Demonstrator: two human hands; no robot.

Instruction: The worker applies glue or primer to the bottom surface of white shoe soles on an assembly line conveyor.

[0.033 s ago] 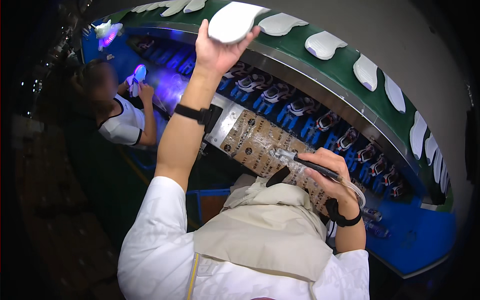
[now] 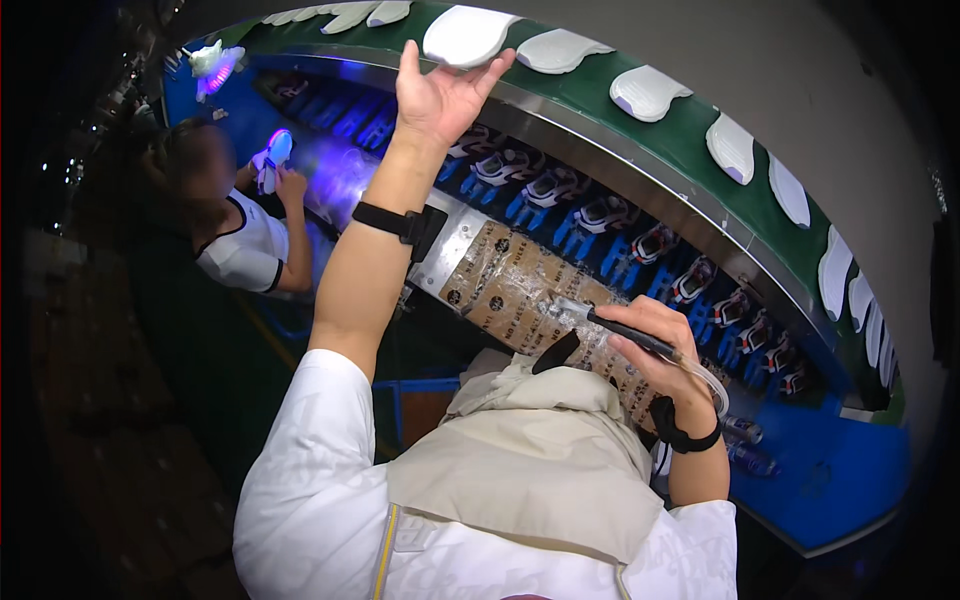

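- Reaching up with my left hand (image 2: 440, 95), fingers spread wide, tips touching the white shoe sole (image 2: 466, 35) on the green belt (image 2: 690, 140) just above, not gripped yet.
- Nothing's shifted between the two shots, so no progress.
- My right hand (image 2: 655, 350) is closed around a dark pen-like tool (image 2: 625, 332), over the taped worktop (image 2: 520, 290).

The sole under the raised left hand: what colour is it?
White, seen in the head view: the sole touched by the left hand.
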